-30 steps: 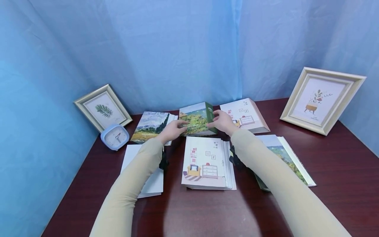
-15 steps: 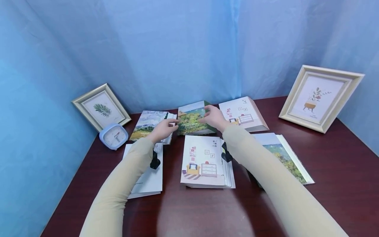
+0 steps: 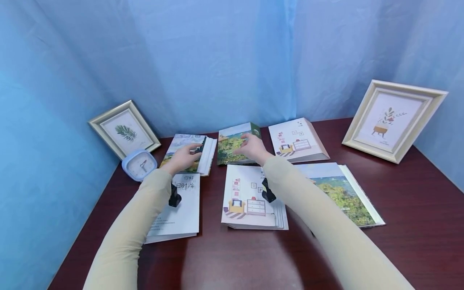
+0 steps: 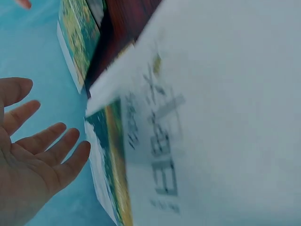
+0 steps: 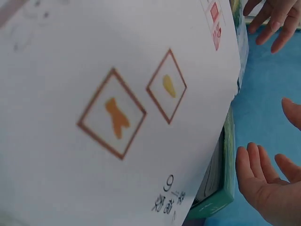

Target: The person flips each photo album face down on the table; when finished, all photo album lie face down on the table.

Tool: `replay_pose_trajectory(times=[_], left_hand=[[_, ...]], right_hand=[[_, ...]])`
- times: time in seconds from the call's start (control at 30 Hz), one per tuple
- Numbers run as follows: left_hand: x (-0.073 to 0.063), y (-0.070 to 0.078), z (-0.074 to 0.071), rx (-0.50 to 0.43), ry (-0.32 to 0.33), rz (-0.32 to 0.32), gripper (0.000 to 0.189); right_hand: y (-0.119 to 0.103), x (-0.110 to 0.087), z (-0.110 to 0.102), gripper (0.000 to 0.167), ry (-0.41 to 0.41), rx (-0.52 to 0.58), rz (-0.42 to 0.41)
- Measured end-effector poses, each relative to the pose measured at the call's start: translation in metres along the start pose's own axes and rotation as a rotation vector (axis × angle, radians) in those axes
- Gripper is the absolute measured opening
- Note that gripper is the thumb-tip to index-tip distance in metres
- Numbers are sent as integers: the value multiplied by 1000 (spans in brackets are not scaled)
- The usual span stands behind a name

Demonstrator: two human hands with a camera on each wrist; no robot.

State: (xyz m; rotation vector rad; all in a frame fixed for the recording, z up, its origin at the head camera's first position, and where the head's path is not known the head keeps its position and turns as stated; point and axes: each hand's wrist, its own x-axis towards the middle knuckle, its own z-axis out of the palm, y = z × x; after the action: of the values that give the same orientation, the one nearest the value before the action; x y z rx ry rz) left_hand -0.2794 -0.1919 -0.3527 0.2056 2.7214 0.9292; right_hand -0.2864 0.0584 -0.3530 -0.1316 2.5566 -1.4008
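Note:
My left hand (image 3: 182,158) is over the back-left book, whose painted cover (image 3: 181,141) shows a landscape. Its fingers are relaxed and spread, holding nothing, as the left wrist view also shows. Over the green painted book (image 3: 232,145) at the back middle is my right hand (image 3: 253,150). Nothing lies between its thumb and fingers, which look loosely bent in the right wrist view; whether it touches the cover I cannot tell. Below the left wrist lies a white book with black characters (image 3: 181,217). A white book with a drawn armchair (image 3: 239,191) lies under the right wrist.
At the back right lies another white room-drawing book (image 3: 301,137). A landscape book (image 3: 348,193), partly behind the right sleeve, lies at the front right. A blue clock (image 3: 139,165) stands by the left picture frame (image 3: 127,131); a larger frame (image 3: 393,121) stands right.
Both hands have moved left, the left one away from the green painted book to the back-left book. The right hand has left that green book's right edge and is over its cover. The books stay put.

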Motion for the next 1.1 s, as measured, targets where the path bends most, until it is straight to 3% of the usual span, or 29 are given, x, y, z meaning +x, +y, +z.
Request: replay_pose_trajectory(times=[0.13,0.33,0.5,0.77,0.9,1.1], left_hand=[[-2,-12,-8,3,11,-51,57],[-6,-26,-18,96,51,-213,73],[-8,-35,-20,143,40,-311,82],[-5,-41,-26,107,-3,-352,84],[-4,-42,-27,87,-29,-354,83],[-4,-45,-23,90,-58,-369,83]], right_hand=[[-2,2,9,65,-8,17,8],[-16,2,25,65,-50,149,37],[-24,3,39,70,-111,242,82],[-34,-1,57,70,-219,329,100],[-38,-2,64,74,-282,314,109],[-36,-1,72,77,-308,264,133]])
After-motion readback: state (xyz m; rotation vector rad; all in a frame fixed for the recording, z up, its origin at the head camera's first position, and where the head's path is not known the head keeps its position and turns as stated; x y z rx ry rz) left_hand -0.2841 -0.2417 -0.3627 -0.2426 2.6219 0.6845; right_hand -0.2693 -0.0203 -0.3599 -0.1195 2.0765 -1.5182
